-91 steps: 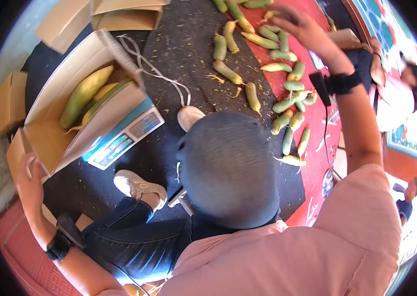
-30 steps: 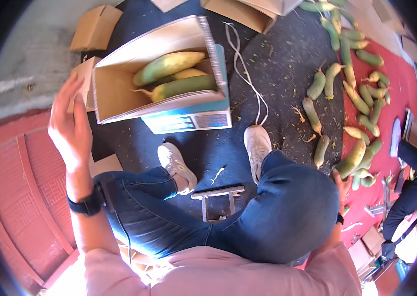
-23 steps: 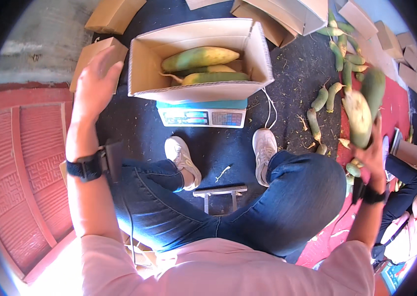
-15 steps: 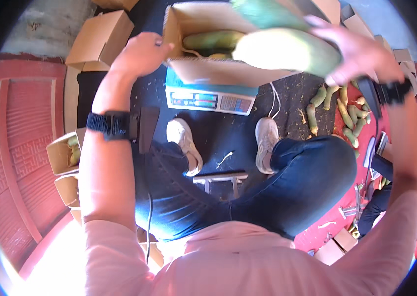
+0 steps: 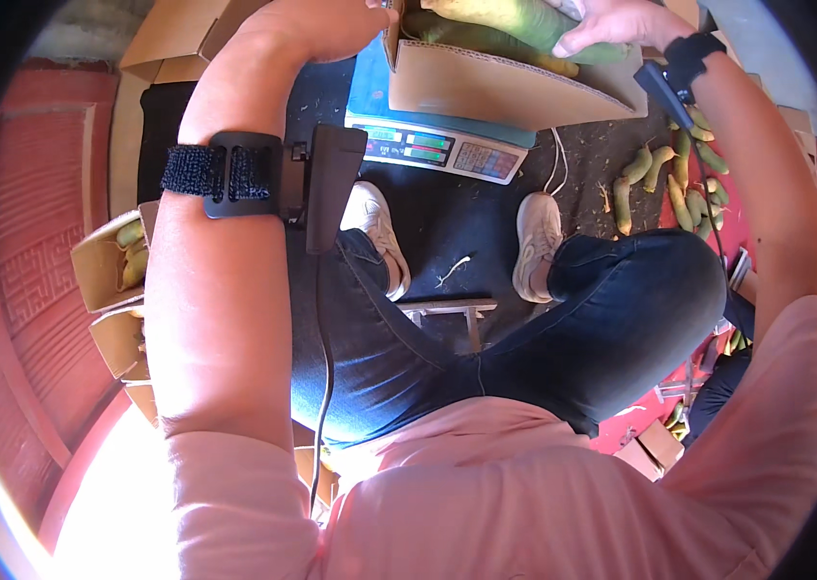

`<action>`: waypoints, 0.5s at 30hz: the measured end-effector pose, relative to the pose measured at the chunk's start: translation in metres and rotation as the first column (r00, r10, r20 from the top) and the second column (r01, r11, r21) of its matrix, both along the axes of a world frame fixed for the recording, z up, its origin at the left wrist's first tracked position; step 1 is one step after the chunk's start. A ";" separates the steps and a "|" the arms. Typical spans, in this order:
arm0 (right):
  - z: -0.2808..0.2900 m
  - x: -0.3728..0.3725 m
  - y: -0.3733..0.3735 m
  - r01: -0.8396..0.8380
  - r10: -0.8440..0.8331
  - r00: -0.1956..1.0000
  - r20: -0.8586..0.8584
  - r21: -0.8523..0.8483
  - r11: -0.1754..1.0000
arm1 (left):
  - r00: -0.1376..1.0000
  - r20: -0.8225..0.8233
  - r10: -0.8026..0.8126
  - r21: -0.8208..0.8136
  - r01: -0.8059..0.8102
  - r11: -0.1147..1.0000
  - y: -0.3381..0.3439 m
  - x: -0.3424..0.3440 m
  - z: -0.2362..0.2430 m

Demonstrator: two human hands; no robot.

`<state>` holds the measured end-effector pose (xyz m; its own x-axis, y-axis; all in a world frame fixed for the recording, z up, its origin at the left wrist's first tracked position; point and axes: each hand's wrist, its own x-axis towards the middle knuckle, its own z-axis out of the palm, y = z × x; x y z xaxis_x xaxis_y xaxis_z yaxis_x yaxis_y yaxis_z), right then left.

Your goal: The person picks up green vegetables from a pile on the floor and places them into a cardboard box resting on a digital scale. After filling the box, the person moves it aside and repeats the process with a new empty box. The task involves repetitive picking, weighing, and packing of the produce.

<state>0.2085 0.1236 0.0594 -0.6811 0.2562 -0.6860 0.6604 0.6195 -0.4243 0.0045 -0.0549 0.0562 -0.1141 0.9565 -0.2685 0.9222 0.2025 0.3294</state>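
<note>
An open cardboard box (image 5: 505, 87) at the top of the view stands on a white and blue weighing scale (image 5: 437, 153) and holds long green radishes (image 5: 534, 43) with pale ends. My left hand (image 5: 336, 29) grips the box's left edge, fingertips at its corner. My right hand (image 5: 606, 27) reaches into the box's right part, its fingers on a large pale-ended radish (image 5: 471, 14) that lies across the others. Part of that hand and of the box's contents is cut off by the frame's top edge.
Smaller radishes (image 5: 679, 203) lie scattered on the mat and red flooring at right. Boxes of produce (image 5: 104, 271) stand at left beside a red panelled surface (image 5: 31, 271). A low stool (image 5: 447, 311) is between my legs, a white cord (image 5: 555, 164) beside the scale. A co-worker's dark-clothed leg (image 5: 717, 391) shows at right.
My right hand brought large radishes from the right side over the box and down into it. My left hand moved up from beside the box onto its left edge.
</note>
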 end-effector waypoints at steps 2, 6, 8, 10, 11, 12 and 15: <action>-0.003 0.008 0.001 0.041 -0.042 0.998 -0.046 -0.030 0.999 | 0.996 0.076 -0.043 0.087 0.036 0.996 -0.011 0.001 0.007; -0.008 0.036 0.010 0.050 -0.002 0.980 -0.201 0.235 0.971 | 0.996 -0.001 -0.086 0.025 0.086 0.996 0.006 -0.004 -0.013; -0.029 0.043 0.008 0.311 -0.309 0.896 -0.317 -0.046 0.949 | 0.997 -0.010 -0.075 0.015 0.076 0.997 0.016 -0.013 -0.034; -0.022 0.032 0.000 0.122 -0.003 0.962 -0.275 0.415 0.902 | 0.999 0.015 0.044 0.035 -0.044 0.998 0.012 -0.010 -0.034; -0.031 0.036 -0.003 0.136 0.027 0.953 -0.303 0.504 0.853 | 0.997 0.028 0.069 0.044 -0.071 0.997 0.014 -0.006 -0.034; -0.033 0.034 -0.011 0.149 0.064 0.942 -0.329 0.582 0.799 | 0.994 0.039 0.100 0.045 -0.102 0.994 0.012 -0.004 -0.033; -0.033 0.026 -0.033 0.126 0.111 0.944 -0.310 0.651 0.748 | 0.992 0.007 0.125 0.062 -0.125 0.990 0.010 -0.001 -0.033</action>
<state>0.2346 0.0909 0.0264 -0.8193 0.5651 -0.0970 0.5728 0.8142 -0.0950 0.0035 -0.0451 0.0232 -0.2327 0.9496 -0.2099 0.8899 0.2950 0.3480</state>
